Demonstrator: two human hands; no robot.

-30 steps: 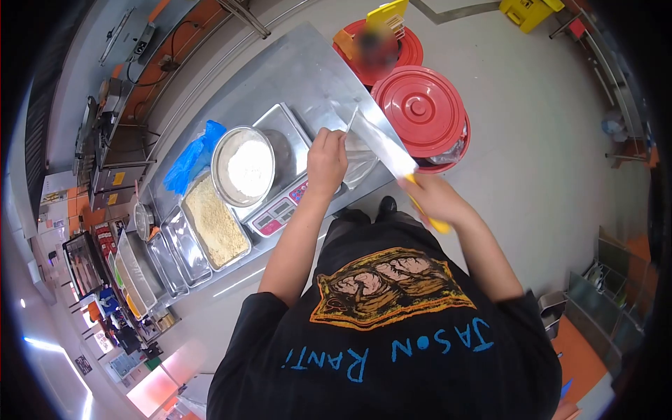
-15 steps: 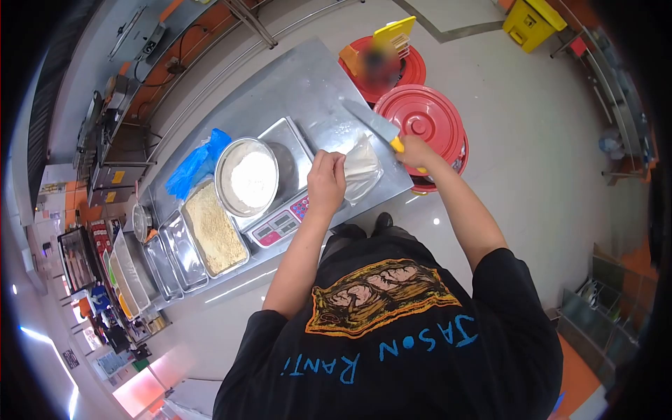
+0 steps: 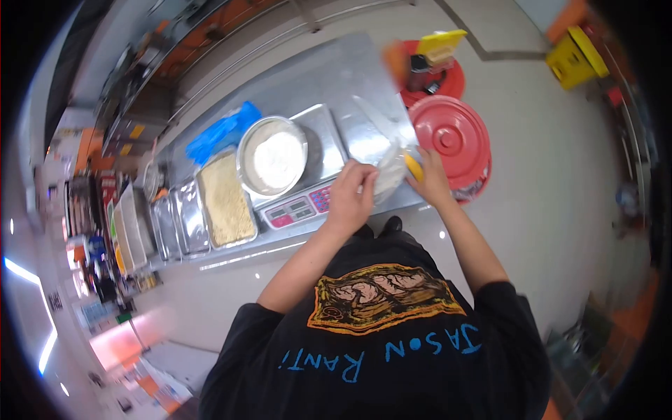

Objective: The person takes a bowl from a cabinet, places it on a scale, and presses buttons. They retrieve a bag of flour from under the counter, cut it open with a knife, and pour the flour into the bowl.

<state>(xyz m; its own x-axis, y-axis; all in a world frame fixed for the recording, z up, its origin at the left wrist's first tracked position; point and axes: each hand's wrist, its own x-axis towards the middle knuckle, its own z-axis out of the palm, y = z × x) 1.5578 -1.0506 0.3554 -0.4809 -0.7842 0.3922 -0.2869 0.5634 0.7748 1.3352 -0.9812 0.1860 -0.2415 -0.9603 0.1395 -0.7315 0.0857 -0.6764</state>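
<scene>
My left hand (image 3: 352, 194) is closed, pinching the edge of a clear plastic bag (image 3: 389, 175) at the table's right end. In my right hand (image 3: 430, 180) is a large knife (image 3: 376, 117), its yellow handle under my fingers and its blade pointing away over the table. The right fingers are close against the bag; whether they also grip it cannot be made out. Left of my hands, a digital scale (image 3: 297, 210) carries a metal bowl (image 3: 297, 155) of white powder (image 3: 276, 161). A metal tray of pale crumbly stuff (image 3: 225, 199) lies beside the bowl.
A blue plastic bag (image 3: 224, 133) lies behind the tray on the steel table (image 3: 318, 73). Shallow metal trays (image 3: 189, 213) stand farther left. Past the table's right edge are a red lidded bin (image 3: 451, 136) and a second red bin with things on it (image 3: 448, 80).
My right hand has come in toward the left hand with the knife, up to the plastic bag. The view has turned, shifting the table rightward.
</scene>
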